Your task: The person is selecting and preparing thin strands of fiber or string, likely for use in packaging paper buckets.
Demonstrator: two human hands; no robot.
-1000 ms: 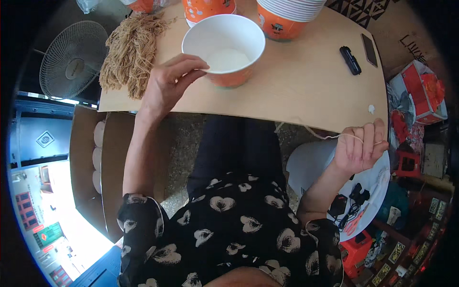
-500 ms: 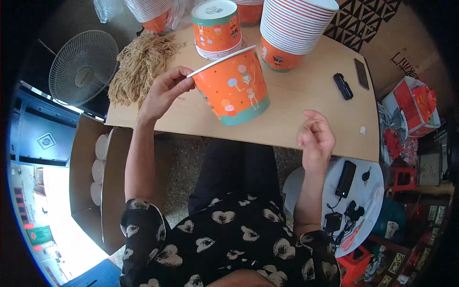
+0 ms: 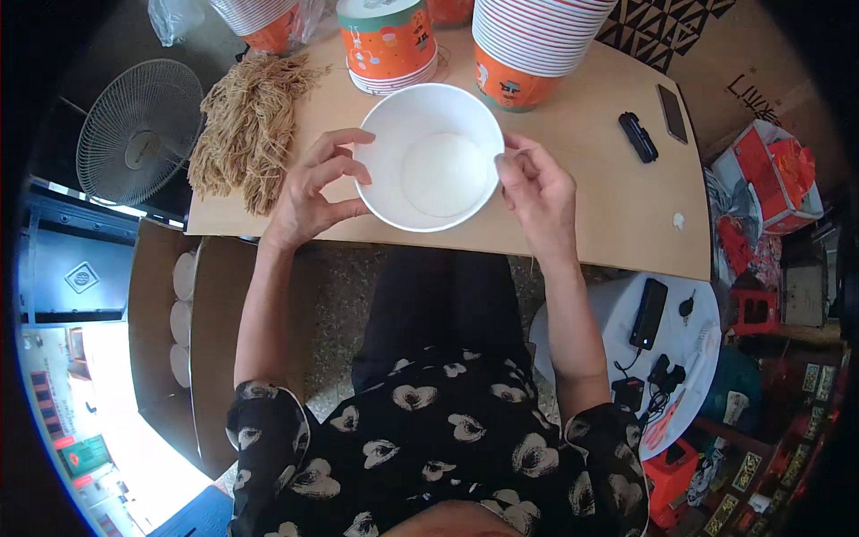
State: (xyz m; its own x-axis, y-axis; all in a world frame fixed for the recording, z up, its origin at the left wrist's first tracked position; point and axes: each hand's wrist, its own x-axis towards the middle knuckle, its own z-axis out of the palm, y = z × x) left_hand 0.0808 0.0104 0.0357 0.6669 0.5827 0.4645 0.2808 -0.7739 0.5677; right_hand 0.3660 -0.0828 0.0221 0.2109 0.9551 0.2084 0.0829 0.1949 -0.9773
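A paper bucket (image 3: 431,183) is between my hands over the table's near edge, its open mouth turned up toward me and its white inside showing. My left hand (image 3: 324,186) is at the left of the rim, fingers curved over the edge and thumb low on the outside. On the right side, my right hand (image 3: 540,190) pinches the rim, with the thumb at the inner edge. Most of the bucket's outer wall is hidden. Left of my left hand lies a bundle of tan cords (image 3: 250,134).
Behind the bucket stand an upside-down orange bucket (image 3: 391,49) and a tall bucket stack (image 3: 528,54). A black gadget (image 3: 638,137) and a phone (image 3: 672,114) lie on the table (image 3: 617,215). A fan (image 3: 140,134) and an open carton (image 3: 215,349) flank it on the left.
The bucket has tipped from showing its orange printed side to showing its white inside. My right hand has moved up and left to take hold of the rim.
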